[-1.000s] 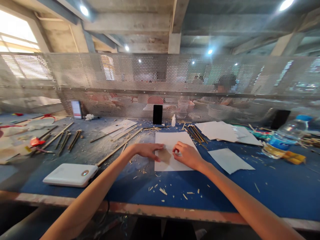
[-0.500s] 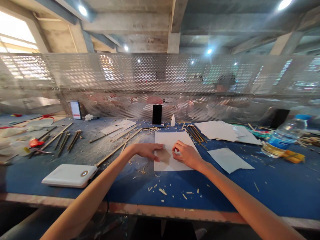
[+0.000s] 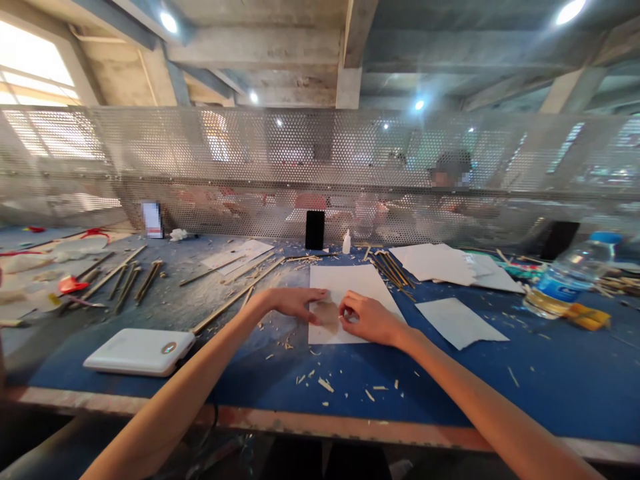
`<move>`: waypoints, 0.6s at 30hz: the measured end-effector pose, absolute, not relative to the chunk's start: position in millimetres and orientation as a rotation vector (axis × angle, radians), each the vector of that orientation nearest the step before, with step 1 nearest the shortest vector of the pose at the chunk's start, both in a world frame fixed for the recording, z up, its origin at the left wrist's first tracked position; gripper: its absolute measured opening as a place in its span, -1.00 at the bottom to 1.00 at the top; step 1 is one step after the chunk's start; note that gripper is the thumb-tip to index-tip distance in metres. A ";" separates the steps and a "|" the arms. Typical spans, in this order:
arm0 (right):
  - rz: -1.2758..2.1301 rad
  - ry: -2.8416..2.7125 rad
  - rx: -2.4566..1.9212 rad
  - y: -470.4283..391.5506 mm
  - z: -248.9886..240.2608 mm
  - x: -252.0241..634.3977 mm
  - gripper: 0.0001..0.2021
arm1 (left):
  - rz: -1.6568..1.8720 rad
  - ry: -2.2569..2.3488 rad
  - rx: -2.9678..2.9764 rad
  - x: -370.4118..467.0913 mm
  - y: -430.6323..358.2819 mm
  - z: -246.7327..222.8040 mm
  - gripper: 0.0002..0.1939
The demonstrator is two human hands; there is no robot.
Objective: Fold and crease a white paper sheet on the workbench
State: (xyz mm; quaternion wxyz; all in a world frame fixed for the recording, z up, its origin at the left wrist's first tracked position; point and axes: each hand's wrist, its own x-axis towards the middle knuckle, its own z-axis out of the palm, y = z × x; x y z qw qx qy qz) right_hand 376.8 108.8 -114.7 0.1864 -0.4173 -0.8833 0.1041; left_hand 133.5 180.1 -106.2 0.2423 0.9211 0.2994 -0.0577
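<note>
A white sheet of paper [image 3: 360, 280] lies flat on the blue table in front of me. My left hand [image 3: 296, 303] rests on its left edge, thumb and fingers apart, holding nothing. Over the middle of the sheet, my right hand [image 3: 367, 317] has its thumb and fingertips pinched together; something small and pale shows at the tips, too small to name. Behind the sheet stand a small white bottle [image 3: 347, 241] and a dark phone [image 3: 315, 230].
A white power bank [image 3: 140, 351] lies at the left. Thin sticks [image 3: 393, 270], a smaller sheet [image 3: 461, 321], a stack of papers [image 3: 435, 261] and a water bottle [image 3: 570, 277] are at the right. Wood shavings litter the table; a perforated metal screen [image 3: 260, 160] stands behind.
My right hand has moved slightly down and to the left over the sheet, its fingers still pinched. My left hand has stayed in place.
</note>
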 end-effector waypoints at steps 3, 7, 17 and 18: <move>0.284 -2.509 -1.166 108.2 -112.9 376.5 -0.95 | -0.175 0.822 2.504 133.5 178.6 -103.2 -0.02; 0.252 -2.529 -1.164 107.8 -109.8 376.5 -0.87 | -0.171 0.818 2.493 133.0 178.3 -102.4 -0.01; 0.093 -2.554 -1.225 110.1 -106.3 378.5 -0.85 | -0.116 0.792 2.507 131.9 185.9 -113.4 -0.02; 0.088 -2.562 -1.230 109.7 -105.7 378.2 -0.84 | -0.117 0.794 2.508 131.8 185.9 -113.5 -0.02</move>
